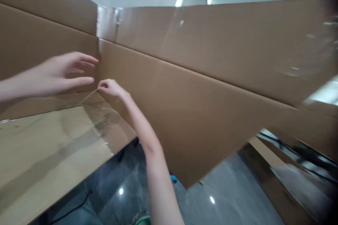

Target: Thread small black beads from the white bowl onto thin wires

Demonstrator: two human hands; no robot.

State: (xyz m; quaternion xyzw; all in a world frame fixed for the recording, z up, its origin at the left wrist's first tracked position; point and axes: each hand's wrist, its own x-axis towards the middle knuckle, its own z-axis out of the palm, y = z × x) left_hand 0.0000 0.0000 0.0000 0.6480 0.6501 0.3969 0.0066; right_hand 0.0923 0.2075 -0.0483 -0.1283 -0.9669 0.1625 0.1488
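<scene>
My left hand [70, 72] is raised over the far side of the table, its fingers apart and nothing in them. Close to its right, my right hand [109, 87] pinches a thin pale thread [88, 97]. The thread runs down to the left toward the tabletop. More loops of thin strand [108, 117] lie near the table's right corner. Behind both hands stand tall brown cardboard panels [185, 94], which meet in a corner just beyond my fingers.
The pale wooden table [47, 154] fills the lower left. Below its edge is a grey, shiny floor [224, 182], with a green round object [143, 219] at the bottom. A blurred cardboard box [274, 182] holding clear plastic stands at the lower right.
</scene>
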